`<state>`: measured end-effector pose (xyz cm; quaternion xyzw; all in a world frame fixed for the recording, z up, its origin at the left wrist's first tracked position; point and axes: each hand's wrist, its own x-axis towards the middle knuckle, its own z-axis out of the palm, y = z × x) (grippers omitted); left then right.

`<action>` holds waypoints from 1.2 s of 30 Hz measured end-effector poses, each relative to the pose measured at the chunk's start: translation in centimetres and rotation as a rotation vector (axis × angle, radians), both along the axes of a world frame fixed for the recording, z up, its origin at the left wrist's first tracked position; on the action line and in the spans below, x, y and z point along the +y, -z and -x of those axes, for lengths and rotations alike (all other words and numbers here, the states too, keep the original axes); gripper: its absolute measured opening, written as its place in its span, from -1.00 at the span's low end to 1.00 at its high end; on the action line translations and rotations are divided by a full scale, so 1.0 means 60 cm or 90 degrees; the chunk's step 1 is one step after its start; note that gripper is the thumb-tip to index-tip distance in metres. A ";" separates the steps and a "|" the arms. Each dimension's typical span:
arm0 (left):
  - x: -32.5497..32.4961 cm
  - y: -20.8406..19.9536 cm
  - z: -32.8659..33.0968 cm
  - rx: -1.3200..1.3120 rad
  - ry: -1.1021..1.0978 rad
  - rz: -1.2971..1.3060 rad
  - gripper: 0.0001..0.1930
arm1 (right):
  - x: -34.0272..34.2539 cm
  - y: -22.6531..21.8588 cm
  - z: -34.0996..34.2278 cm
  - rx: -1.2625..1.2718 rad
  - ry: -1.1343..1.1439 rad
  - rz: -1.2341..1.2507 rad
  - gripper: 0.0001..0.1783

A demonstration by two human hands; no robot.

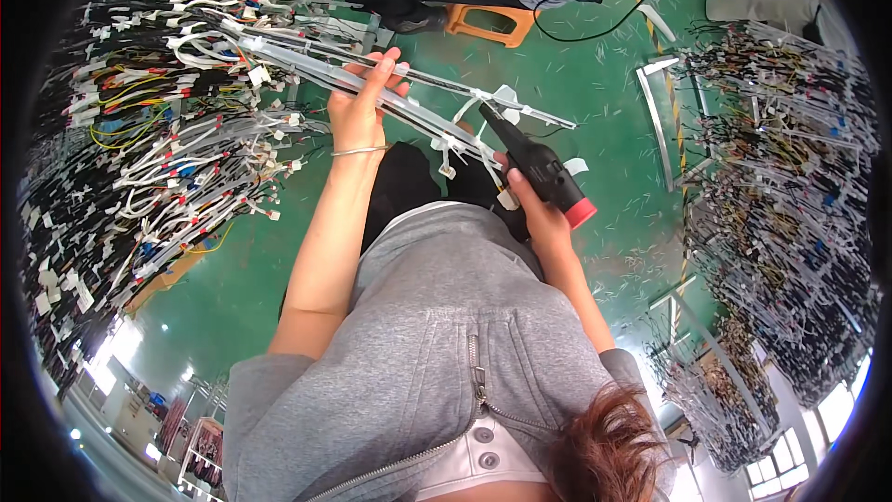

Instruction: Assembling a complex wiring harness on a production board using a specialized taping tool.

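Between the two hands, and reaching well past the left one, lies a cable bundle, with its pale sleeving and thinner dark strands slanting down toward the right. The left hand is closed around it, thumb on top and fingertips showing on the far side. The right hand is wrapped about a black tool with a red end, whose narrow nose points away from that hand and comes close to a white strip across the strands; whether they touch I cannot tell.

For good work here, the left grip seems best kept firm and fairly near the tool's nose, so the strands lie together and do not roll. The nose is probably best set square to the strip, clear of the sleeving, since a slanted approach could nick a strand. A small white connector dangles between the hands, nearer the right; it is worth keeping out of the nose's way, as are the left fingertips.

Left of the left hand, a large heap of cables crowds the bundle's far end, so any turning calls for care against snagging.
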<state>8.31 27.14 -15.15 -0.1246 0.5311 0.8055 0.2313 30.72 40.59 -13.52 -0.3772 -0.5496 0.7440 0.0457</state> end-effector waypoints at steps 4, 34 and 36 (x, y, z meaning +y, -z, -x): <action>-0.005 0.001 -0.007 0.007 0.002 -0.003 -0.67 | 0.014 -0.016 0.007 -0.018 0.027 0.081 -0.60; -0.030 0.020 -0.029 0.041 -0.002 -0.003 -0.72 | 0.018 0.001 -0.008 -0.015 -0.085 0.053 -0.73; -0.043 0.021 -0.018 0.014 -0.015 -0.021 -0.69 | 0.055 -0.006 -0.040 0.004 -0.126 -0.002 -0.69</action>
